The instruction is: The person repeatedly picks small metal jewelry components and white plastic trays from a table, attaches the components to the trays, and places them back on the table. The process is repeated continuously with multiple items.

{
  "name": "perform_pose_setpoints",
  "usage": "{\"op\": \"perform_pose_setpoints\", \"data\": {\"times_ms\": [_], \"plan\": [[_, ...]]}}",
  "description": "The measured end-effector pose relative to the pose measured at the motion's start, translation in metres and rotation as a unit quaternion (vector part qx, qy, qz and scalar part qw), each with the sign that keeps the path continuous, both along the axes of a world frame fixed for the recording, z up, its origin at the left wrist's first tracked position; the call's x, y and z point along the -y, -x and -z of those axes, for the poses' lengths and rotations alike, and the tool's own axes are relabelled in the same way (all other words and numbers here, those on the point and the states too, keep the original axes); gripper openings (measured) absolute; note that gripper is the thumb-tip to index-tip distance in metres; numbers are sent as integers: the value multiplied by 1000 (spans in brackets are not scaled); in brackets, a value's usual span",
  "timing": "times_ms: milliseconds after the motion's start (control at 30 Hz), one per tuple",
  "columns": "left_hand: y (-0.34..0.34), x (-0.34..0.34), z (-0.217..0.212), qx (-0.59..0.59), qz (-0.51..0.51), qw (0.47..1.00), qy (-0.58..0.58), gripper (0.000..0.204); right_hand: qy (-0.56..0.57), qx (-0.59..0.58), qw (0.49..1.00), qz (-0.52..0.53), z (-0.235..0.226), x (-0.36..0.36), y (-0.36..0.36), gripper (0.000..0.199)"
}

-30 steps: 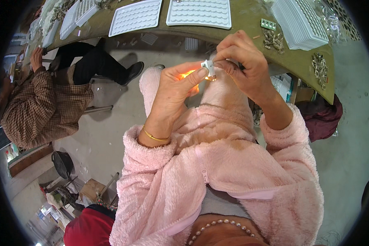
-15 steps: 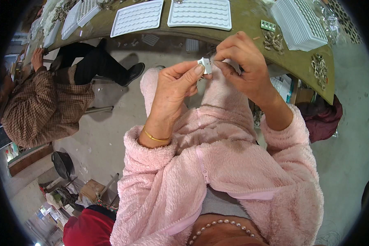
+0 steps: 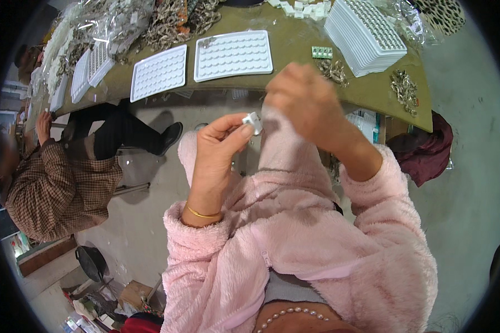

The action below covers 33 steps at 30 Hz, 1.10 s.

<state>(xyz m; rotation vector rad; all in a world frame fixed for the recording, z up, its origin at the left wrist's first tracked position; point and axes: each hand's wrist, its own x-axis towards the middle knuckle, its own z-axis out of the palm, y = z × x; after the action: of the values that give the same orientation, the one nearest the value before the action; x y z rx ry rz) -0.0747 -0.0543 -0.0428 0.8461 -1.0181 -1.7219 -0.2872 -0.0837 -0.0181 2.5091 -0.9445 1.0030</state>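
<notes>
Between the thumb and fingers of my left hand (image 3: 219, 147) is pinched a small white card-like piece (image 3: 253, 123); its exact kind is too small to make out. My right hand (image 3: 305, 105) hovers to the right of it, apart from it and just off the table's near edge. Motion smears the right fingers, so whether they hold anything is hidden. Beyond it on the table lie a little green card with pale pieces (image 3: 321, 53) and a heap of small silvery-brown strands (image 3: 333, 72).
Two white trays with rows of round hollows (image 3: 190, 77) (image 3: 233, 73) lie along the green table (image 3: 294, 41). A tall stack of white trays (image 3: 366, 41) stands right. Another strand heap (image 3: 404, 91) sits near the corner. At left sits a person in a checked jacket (image 3: 66, 188).
My right hand has drawn away from the white piece, which stays pinched in my left hand. The view has shifted, showing more of the table's far side.
</notes>
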Motion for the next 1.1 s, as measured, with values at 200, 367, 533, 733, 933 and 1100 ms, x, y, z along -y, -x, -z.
{"op": "perform_pose_setpoints", "data": {"times_ms": [200, 367, 533, 733, 933, 1100], "plan": [[0, 31, -22, -208, 72, 975, 22, 43, -34, 13, 975, 221, -3, 29, 54, 37], [13, 69, -56, -263, 128, 948, -122, 46, -53, 0, 967, 250, 14, 33, 61, 46], [47, 143, -78, -46, 98, 993, -40, 42, -66, 73, 981, 167, 16, 40, 63, 46], [117, 237, -57, 488, 0, 784, 383, 19, -107, 209, 969, 79, 15, 43, 59, 44], [141, 263, -33, 681, -42, 530, 504, 21, -114, 179, 976, 56, 18, 47, 65, 45], [121, 254, -60, 521, -43, 689, 502, 25, -118, 186, 972, 76, 17, 42, 64, 37]]}}
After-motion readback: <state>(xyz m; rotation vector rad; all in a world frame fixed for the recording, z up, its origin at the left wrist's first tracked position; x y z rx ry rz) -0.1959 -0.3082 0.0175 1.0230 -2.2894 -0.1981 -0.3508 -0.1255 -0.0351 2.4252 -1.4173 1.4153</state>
